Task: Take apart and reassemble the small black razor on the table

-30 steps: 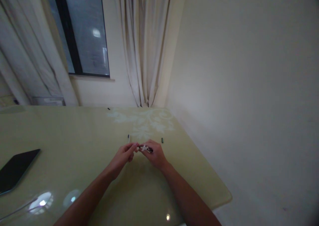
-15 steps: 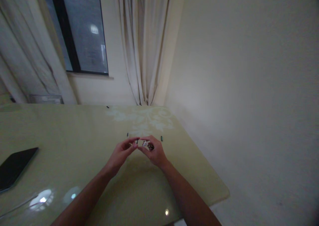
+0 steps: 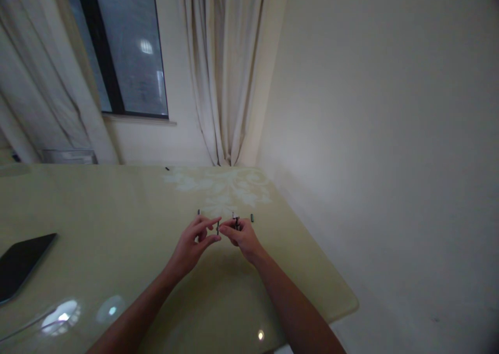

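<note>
My left hand (image 3: 194, 241) pinches a thin dark stick-like piece (image 3: 218, 228) upright between thumb and forefinger. Close beside it, my right hand (image 3: 244, 237) has its fingers closed on a small dark-and-white object (image 3: 236, 222), partly hidden by the fingers, its kind too small to make out. The right fingertips reach the thin piece; whether they touch it I cannot tell. Past my left hand lies a small dark piece (image 3: 198, 212), and to the right of my right hand another small dark rectangular piece (image 3: 252, 218).
A pale glossy table (image 3: 128, 213) carries a black flat slab like a tablet (image 3: 24, 265) at left. A thin cable (image 3: 27, 325) lies at front left. One small black bit (image 3: 167, 168) rests near the far edge. The wall (image 3: 370, 161) runs along the right side.
The thin dark piece has turned to show its length between my left fingers. My right fingers have curled in, and the object in them has tilted and shows higher, above the fingers.
</note>
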Action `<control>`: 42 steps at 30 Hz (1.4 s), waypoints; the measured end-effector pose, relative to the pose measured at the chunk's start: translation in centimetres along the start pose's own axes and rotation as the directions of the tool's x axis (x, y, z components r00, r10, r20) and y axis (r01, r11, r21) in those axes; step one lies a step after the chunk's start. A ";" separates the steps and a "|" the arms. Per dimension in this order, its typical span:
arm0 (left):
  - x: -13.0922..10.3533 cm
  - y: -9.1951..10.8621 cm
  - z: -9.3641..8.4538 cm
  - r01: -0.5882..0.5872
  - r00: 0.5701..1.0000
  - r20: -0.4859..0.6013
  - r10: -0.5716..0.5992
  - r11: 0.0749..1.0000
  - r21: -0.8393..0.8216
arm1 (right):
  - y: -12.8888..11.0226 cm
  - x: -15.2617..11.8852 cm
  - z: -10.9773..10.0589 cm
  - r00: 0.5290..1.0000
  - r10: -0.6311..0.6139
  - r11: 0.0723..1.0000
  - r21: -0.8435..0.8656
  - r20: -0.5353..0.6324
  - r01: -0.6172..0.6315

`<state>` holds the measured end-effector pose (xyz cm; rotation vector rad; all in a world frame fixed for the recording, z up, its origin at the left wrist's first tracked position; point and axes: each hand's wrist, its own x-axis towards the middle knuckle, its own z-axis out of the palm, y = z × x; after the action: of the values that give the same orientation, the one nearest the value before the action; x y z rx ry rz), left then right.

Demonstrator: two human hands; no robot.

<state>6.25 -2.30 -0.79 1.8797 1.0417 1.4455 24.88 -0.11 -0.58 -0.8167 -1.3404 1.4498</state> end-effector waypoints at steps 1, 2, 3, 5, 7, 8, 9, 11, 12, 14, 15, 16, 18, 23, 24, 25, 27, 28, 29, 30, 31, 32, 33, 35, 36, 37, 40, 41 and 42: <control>0.0 0.0 0.1 0.000 1.000 0.000 0.000 1.000 0.001 | 0.0 0.0 0.0 1.000 0.001 1.000 0.000 0.001 -0.001; 0.0 0.0 0.1 -0.002 1.000 -0.001 0.002 1.000 0.003 | 0.0 0.0 0.1 1.000 0.003 1.000 -0.002 0.004 -0.003; -0.1 -0.1 0.2 -0.006 1.000 0.000 0.006 1.000 0.006 | 0.0 0.0 0.1 1.000 0.005 1.000 -0.004 0.009 -0.005; -0.1 -0.2 0.3 -0.016 1.000 0.010 0.016 1.000 0.009 | 0.0 -0.1 0.2 1.000 0.006 1.000 0.001 0.018 -0.006; -0.2 -0.3 0.4 -0.027 0.999 0.032 0.026 1.000 0.007 | -0.1 -0.1 0.2 1.000 0.006 1.000 0.015 0.021 -0.006; -0.2 -0.3 0.4 -0.031 0.999 0.042 0.031 0.999 0.005 | -0.1 -0.1 0.2 1.000 0.010 1.000 0.022 0.018 -0.011; -0.3 -0.2 0.4 -0.036 0.998 0.048 0.036 0.999 0.005 | -0.1 -0.1 0.2 1.000 0.015 1.000 0.025 0.011 -0.016; -0.3 -0.1 0.5 -0.041 0.998 0.048 0.041 0.999 0.007 | -0.1 0.0 0.2 1.000 0.018 1.000 0.023 -0.005 -0.018; -0.3 -0.1 0.5 -0.040 0.998 0.043 0.039 0.999 0.008 | -0.1 0.0 0.2 1.000 0.017 1.000 0.020 -0.010 -0.017; -0.3 0.0 0.6 -0.029 0.999 0.032 0.028 1.000 0.012 | 0.0 0.0 0.1 1.000 0.016 1.000 0.014 -0.001 -0.016; -0.3 0.0 0.6 -0.023 0.999 0.027 0.023 1.000 0.013 | 0.1 0.0 0.0 1.000 0.018 1.000 0.013 0.009 -0.018; -0.3 0.0 0.6 -0.017 1.000 0.024 0.017 1.000 0.016 | 0.1 0.0 0.0 1.000 0.021 1.000 0.012 0.020 -0.021; -0.3 0.1 0.7 -0.013 1.000 0.021 0.012 1.000 0.021 | 0.1 -0.1 -0.1 0.999 0.024 1.000 0.016 0.034 -0.025; -0.2 0.5 0.6 -0.038 0.999 0.015 0.037 0.999 0.035 | -0.1 -0.1 -0.1 0.999 0.018 0.999 0.041 0.037 -0.019; -0.2 0.6 0.6 -0.043 0.999 0.014 0.042 0.998 0.040 | -0.1 -0.1 -0.1 0.999 0.018 0.999 0.045 0.039 -0.020; -0.2 0.7 0.6 -0.046 0.999 0.014 0.045 0.998 0.044 | -0.1 -0.2 -0.1 0.999 0.019 0.999 0.050 0.043 -0.021; -0.2 0.8 0.6 -0.046 0.999 0.015 0.045 0.997 0.055 | -0.2 -0.2 -0.1 0.998 0.027 0.998 0.062 0.054 -0.030; -0.2 0.8 0.6 -0.045 0.999 0.015 0.044 0.997 0.059 | -0.2 -0.2 0.0 0.998 0.031 0.997 0.069 0.061 -0.035; -0.3 0.8 0.6 -0.044 0.999 0.015 0.043 0.997 0.061 | -0.3 -0.2 0.0 0.997 0.033 0.996 0.076 0.067 -0.038; -0.3 0.8 0.6 -0.044 0.999 0.014 0.043 0.997 0.063 | -0.3 -0.3 0.0 0.997 0.033 0.996 0.083 0.072 -0.039; -0.3 0.8 0.6 -0.045 0.999 0.013 0.045 0.997 0.063 | -0.4 -0.3 0.0 0.997 0.031 0.995 0.092 0.074 -0.038; -0.3 0.7 0.6 -0.048 0.999 0.011 0.048 0.997 0.063 | -0.4 -0.3 0.0 0.997 0.029 0.994 0.099 0.076 -0.037; -0.3 0.7 0.7 -0.051 0.999 0.008 0.051 0.997 0.062 | -0.4 -0.3 0.1 0.997 0.028 0.994 0.105 0.076 -0.036; -0.3 0.6 0.7 -0.055 0.998 0.007 0.055 0.996 0.066 | -0.3 -0.3 0.0 0.997 0.031 0.994 0.103 0.073 -0.038; -0.3 0.6 0.7 -0.057 0.998 0.006 0.057 0.996 0.073 | -0.2 -0.3 0.0 0.997 0.032 0.995 0.091 0.071 -0.038; -0.3 0.5 0.7 -0.060 0.998 0.006 0.060 0.994 0.091 | -0.1 -0.2 0.0 0.997 0.030 0.997 0.071 0.066 -0.035; -0.4 0.4 0.6 -0.085 0.996 0.018 0.083 0.972 0.220 | 0.2 -0.1 -0.2 1.000 0.002 0.999 -0.040 0.031 -0.001; -0.4 0.3 0.5 -0.096 0.995 0.025 0.092 0.958 0.271 | 0.3 0.0 -0.3 1.000 -0.009 0.997 -0.080 0.019 0.011; -0.5 0.3 0.5 -0.103 0.995 0.032 0.098 0.945 0.311 | 0.3 0.0 -0.3 1.000 -0.017 0.994 -0.112 0.012 0.018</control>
<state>6.71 -2.85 -0.93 2.1909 1.2425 1.3816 25.11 0.06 -0.93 -0.8685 -1.4445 1.3767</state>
